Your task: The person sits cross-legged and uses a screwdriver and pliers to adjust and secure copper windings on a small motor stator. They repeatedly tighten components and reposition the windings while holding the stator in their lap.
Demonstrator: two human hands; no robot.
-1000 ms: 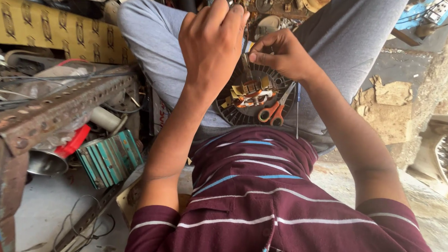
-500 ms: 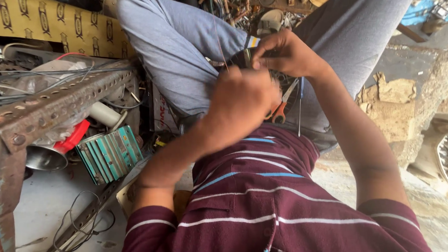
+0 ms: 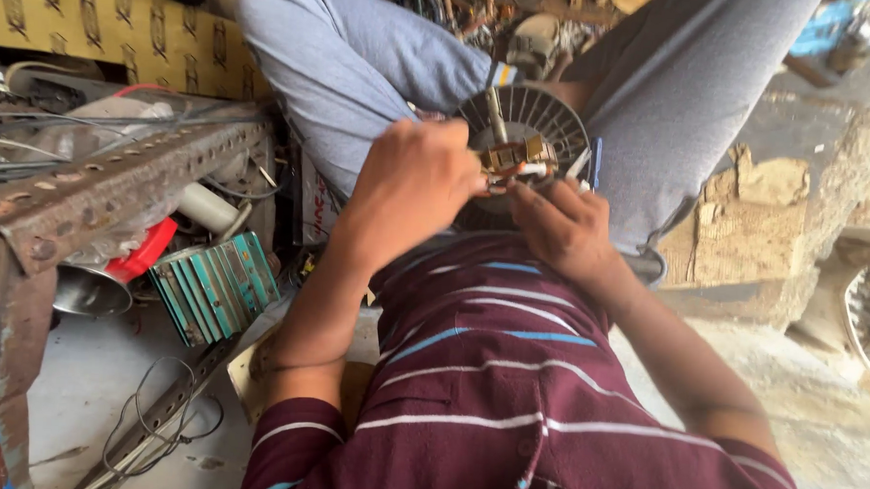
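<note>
A round dark ribbed motor part (image 3: 541, 118) with a brass-coloured centre piece (image 3: 510, 158) rests on my lap, between my grey trouser legs. My left hand (image 3: 408, 186) is closed, its fingertips pinching small wires at the centre piece. My right hand (image 3: 561, 230) grips the lower rim of the round part from below, its fingers touching the centre. A thin blue-handled tool (image 3: 597, 163) stands beside the rim. My striped maroon shirt (image 3: 507, 392) fills the bottom of the view.
A rusty perforated metal frame (image 3: 119, 180) stands at the left. Under it sit a teal finned block (image 3: 217, 285), a red piece (image 3: 146, 249) and a metal cup (image 3: 91, 290). Loose wire (image 3: 159, 408) lies on the floor. Broken stone (image 3: 745, 207) is at the right.
My left hand came down from above the round part and closed on its centre. The right hand shifted under the rim. The orange-handled scissors are no longer visible.
</note>
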